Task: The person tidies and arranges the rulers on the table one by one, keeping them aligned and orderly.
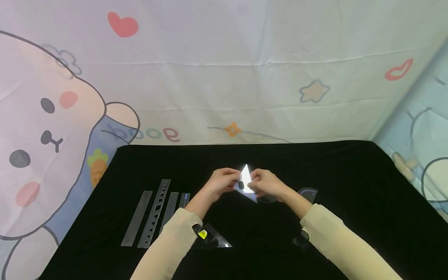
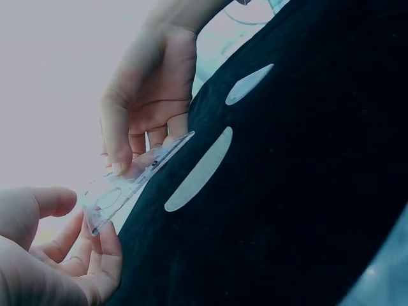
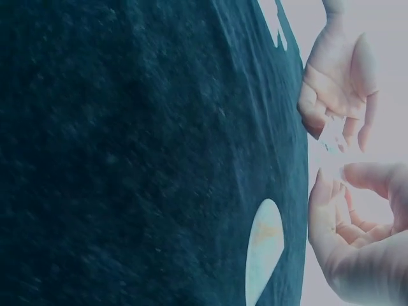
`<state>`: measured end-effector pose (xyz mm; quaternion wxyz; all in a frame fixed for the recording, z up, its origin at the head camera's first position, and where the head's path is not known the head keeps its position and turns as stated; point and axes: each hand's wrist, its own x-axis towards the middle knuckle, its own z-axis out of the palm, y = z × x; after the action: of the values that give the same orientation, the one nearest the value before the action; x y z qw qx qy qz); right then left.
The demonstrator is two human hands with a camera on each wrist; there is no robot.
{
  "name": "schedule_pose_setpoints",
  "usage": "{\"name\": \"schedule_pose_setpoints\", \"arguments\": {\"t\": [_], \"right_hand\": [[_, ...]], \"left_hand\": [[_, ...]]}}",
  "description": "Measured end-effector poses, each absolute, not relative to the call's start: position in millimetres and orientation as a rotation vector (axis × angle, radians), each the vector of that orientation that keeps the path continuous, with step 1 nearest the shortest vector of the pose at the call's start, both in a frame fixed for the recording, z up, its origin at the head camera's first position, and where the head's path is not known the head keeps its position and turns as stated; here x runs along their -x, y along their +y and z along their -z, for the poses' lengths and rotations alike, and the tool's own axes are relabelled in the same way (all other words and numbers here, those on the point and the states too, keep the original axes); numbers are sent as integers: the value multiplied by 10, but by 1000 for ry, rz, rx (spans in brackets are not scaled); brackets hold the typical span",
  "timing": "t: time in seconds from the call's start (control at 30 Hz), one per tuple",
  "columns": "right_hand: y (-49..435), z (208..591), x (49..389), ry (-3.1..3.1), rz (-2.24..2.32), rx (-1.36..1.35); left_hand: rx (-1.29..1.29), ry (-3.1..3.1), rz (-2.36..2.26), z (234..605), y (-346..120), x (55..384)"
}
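Note:
A clear triangular set square (image 1: 246, 179) with a bright glare on its face is held up over the black cloth between both hands. My left hand (image 1: 224, 182) grips its left edge, and the left wrist view shows the curled fingers at one corner of the set square (image 2: 140, 182). From the other side, my right hand (image 1: 267, 184) pinches it between thumb and fingers. Just below the right hand lies a clear rounded piece (image 1: 268, 199), partly hidden. A clear protractor (image 1: 308, 193) lies by the right forearm. A second set square (image 1: 221, 238) is partly behind the left wrist.
Several straight rulers lie side by side at the left: a plain one (image 1: 137, 217), one with cut-out shapes (image 1: 155, 214), and shorter ones (image 1: 170, 208) partly covered by the left sleeve. A black cloth (image 1: 350, 186) covers the table. Behind it hangs a printed curtain (image 1: 224, 85).

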<state>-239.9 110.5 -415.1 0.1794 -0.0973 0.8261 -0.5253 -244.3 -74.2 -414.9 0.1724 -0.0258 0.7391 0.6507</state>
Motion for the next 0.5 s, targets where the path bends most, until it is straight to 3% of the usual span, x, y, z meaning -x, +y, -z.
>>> {"name": "schedule_pose_setpoints", "arguments": {"t": [0.27,0.5], "right_hand": [[1068,4180,2283,2201,1636,306],[1009,4216,2244,2038,1841,176]], "left_hand": [[112,1993,-1927,4223,-803,2360],[130,1893,-2027,4292,-770,2272]]}}
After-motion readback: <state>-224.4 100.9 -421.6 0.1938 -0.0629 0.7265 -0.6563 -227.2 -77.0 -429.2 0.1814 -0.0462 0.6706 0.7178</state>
